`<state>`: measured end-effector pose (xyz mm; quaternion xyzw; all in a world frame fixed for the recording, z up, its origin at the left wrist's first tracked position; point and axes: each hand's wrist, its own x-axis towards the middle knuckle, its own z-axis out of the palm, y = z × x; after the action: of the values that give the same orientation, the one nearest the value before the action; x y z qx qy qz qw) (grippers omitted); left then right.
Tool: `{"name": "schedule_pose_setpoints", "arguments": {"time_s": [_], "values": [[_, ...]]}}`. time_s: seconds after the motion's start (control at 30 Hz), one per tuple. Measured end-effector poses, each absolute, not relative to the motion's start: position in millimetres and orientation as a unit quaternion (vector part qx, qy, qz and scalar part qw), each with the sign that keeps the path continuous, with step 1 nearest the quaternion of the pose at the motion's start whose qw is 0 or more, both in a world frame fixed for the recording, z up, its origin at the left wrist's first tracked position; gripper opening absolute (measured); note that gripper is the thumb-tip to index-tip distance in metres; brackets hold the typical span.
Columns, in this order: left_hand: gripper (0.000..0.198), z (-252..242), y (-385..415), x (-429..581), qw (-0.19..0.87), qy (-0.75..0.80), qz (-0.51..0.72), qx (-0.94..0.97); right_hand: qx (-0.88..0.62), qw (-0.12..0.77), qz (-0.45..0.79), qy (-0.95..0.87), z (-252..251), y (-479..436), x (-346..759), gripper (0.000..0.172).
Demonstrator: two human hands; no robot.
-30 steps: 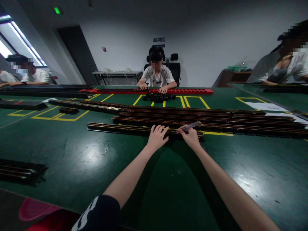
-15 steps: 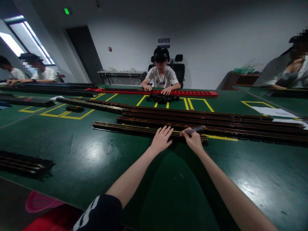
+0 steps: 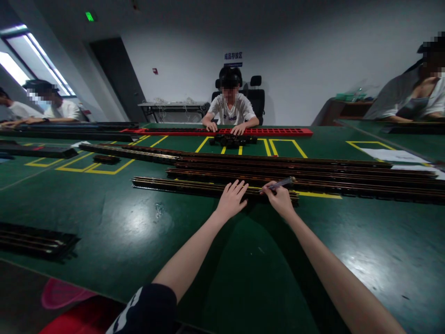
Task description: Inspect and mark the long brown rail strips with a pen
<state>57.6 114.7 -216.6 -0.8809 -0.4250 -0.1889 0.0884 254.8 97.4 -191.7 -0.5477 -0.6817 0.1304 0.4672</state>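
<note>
A long dark strip with thin brass-coloured lines (image 3: 174, 185) lies across the green table in front of me. My left hand (image 3: 232, 199) rests flat on it with the fingers stretched out. Just to the right, my right hand (image 3: 280, 199) is closed around a slim, pen-like tool (image 3: 282, 183) with a partly see-through barrel. The tool slants, its lower end at the strip and its upper end pointing right. Its exact kind and tip are too small to make out. Beyond both hands lie several similar long dark strips (image 3: 330, 176), side by side.
Another bundle of dark strips (image 3: 34, 241) sits at the table's near left. Across the green table (image 3: 139, 250), a person (image 3: 231, 109) works over a red slotted rail (image 3: 285, 132) beside a dark heap (image 3: 232, 140). White papers (image 3: 392, 156) lie at right. Other people sit left and right.
The view has shifted slightly. Both hands stay at nearly the same place on the strip; the pen-like tool looks tilted a little more steeply.
</note>
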Motion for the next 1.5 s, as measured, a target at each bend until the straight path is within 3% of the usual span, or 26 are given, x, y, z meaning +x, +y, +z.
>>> {"name": "schedule_pose_setpoints", "arguments": {"time_s": [0.5, 1.5], "values": [[0.055, -209, 113, 60, 0.123, -0.398, -0.165, -0.894, -0.547, 0.485, 0.148, -0.666, -194, 97, 256, 0.019], [0.054, -211, 115, 61, 0.088, -0.398, -0.184, -0.894, -0.570, 0.493, 0.116, -0.647, -195, 85, 272, 0.020]]}}
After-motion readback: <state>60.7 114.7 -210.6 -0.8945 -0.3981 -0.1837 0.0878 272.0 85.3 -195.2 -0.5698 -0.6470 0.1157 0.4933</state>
